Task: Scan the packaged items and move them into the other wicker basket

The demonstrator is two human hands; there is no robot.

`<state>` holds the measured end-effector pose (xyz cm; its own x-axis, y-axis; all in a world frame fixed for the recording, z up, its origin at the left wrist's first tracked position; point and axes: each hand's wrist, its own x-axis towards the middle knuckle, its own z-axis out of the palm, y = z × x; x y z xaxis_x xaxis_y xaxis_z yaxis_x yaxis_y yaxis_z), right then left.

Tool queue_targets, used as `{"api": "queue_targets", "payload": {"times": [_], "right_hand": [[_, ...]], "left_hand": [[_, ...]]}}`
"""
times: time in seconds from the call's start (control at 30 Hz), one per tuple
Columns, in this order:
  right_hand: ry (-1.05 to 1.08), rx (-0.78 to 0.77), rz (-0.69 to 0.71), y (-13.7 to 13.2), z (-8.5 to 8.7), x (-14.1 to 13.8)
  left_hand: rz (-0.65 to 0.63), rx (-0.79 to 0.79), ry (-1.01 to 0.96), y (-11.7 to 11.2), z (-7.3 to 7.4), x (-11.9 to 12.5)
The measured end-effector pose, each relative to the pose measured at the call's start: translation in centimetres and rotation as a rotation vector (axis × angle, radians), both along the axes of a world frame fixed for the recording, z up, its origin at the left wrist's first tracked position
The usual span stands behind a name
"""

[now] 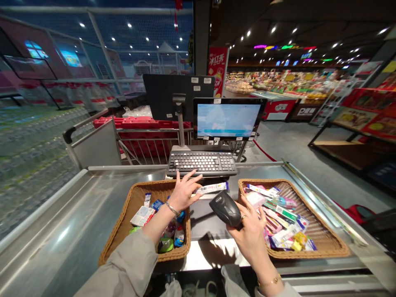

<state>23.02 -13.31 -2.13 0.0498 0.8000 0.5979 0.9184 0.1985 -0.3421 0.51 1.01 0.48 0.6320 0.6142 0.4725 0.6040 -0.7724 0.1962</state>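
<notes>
My left hand (183,193) pinches the left end of a slim white package (213,188) between thumb and fingers, the other fingers spread upward just below the keyboard (202,162). The package has purple at its right end and lies roughly level. My right hand (249,227) is wrapped round a black handheld barcode scanner (225,207), whose head points up and left towards the package. Beneath my left forearm is a wicker basket (116,231) with small packaged goods. Right of the scanner, a second wicker basket (328,231) holds several slim packs and small colourful items.
A lit monitor (228,119) stands behind the keyboard, beside a second screen (163,97) seen from its back. Metal counter surface (62,222) runs under both baskets. Beyond it are a shopping cart (145,144) and, at right, a display shelf (355,136).
</notes>
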Motion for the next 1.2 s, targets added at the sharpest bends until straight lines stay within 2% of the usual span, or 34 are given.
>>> {"api": "queue_targets", "payload": {"times": [0.8, 1.2], "right_hand": [[0.009, -0.021, 0.008, -0.04, -0.4, 0.31], [-0.001, 0.025, 0.005, -0.21, -0.34, 0.34]], "left_hand": [[-0.006, -0.016, -0.007, 0.05, -0.18, 0.23], [-0.002, 0.003, -0.007, -0.18, -0.11, 0.46]]}}
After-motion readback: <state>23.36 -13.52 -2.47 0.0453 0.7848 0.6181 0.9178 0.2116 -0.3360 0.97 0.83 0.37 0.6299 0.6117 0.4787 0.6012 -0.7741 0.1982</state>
